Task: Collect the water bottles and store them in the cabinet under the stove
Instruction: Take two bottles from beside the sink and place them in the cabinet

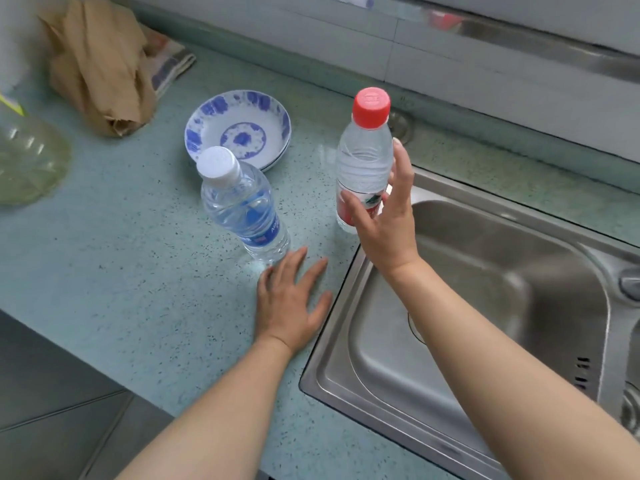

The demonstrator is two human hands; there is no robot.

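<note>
Two clear water bottles stand upright on the speckled green counter (121,271). The white-capped bottle with a blue label (242,206) is nearer the middle. The red-capped bottle with a red label (363,157) stands at the sink's left edge. My right hand (384,220) is around the red-capped bottle, thumb across its label and fingers straight along its far side, not closed on it. Fingers spread, my left hand (294,299) lies flat on the counter, its fingertips just short of the white-capped bottle's base.
A steel sink (485,271) fills the right side. Stacked blue-and-white plates (273,112) sit behind the bottles. A crumpled brown paper bag (100,67) and a large clear plastic jug (31,157) stand at the left. The counter's front edge drops to a tiled floor (52,410).
</note>
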